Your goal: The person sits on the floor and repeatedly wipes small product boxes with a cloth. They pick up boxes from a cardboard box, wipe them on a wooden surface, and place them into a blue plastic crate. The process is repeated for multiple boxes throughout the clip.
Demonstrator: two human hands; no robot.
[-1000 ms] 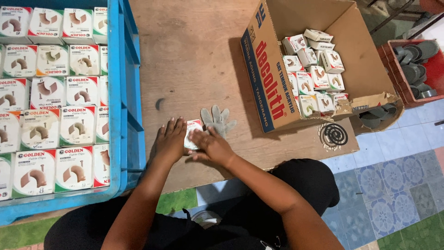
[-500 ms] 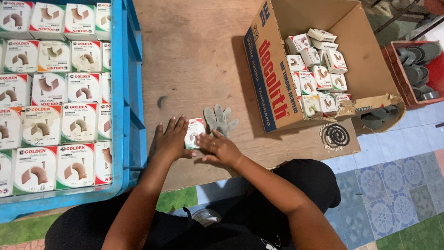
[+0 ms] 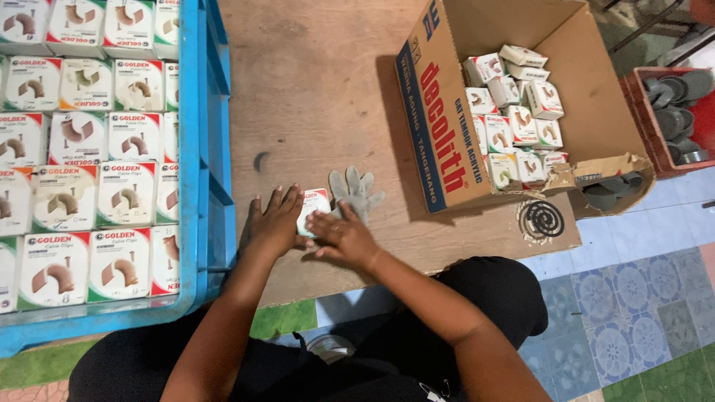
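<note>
Wooden tabletop [image 3: 320, 89] fills the middle of the scene, where a seated person presses a small white carton with red and green trim [image 3: 313, 206] between two bare hands near the table's front edge. The left hand [image 3: 274, 225] lies flat on the wood with its fingers [image 3: 277, 199] spread and extended, its thumb side touching the carton's left edge. The right hand [image 3: 340, 234] comes in from the other side, its fingers curled loosely over the carton's lower right part, so the box sits pinched between both hands with only its upper half showing. Whether the carton is lifted or rests on the wood cannot be told. Just beyond the right hand's fingertips lies a grey work glove [image 3: 356, 190], palm down, touching or nearly touching the carton. At left a blue plastic crate [image 3: 211, 149] holds tidy rows of similar small cartons picturing curved clips. At right an open brown cardboard box [image 3: 447, 141] contains more such cartons, loosely piled. A dark mosquito coil [image 3: 541, 218] rests on the table's right corner, and a red bin of grey round parts [image 3: 676, 104] stands on the tiled floor.
</note>
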